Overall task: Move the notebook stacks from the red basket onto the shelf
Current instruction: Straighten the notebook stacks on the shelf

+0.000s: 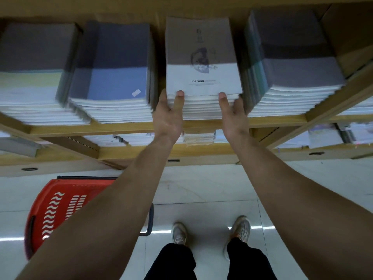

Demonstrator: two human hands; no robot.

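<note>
A stack of white notebooks [202,63] with "DARING" printed on the top cover sits on the wooden shelf [272,121], between a blue-covered stack [119,77] and a grey-covered stack [296,67]. My left hand [168,113] grips the stack's near left corner, thumb on the top cover. My right hand [232,112] grips the near right corner the same way. The red basket [60,211] stands on the floor at the lower left, partly hidden by my left forearm; its contents are not visible.
Another notebook stack [32,73] lies at the far left of the shelf. A lower shelf [201,150] holds more stationery. My feet [210,231] stand on the glossy white tiled floor, to the right of the basket.
</note>
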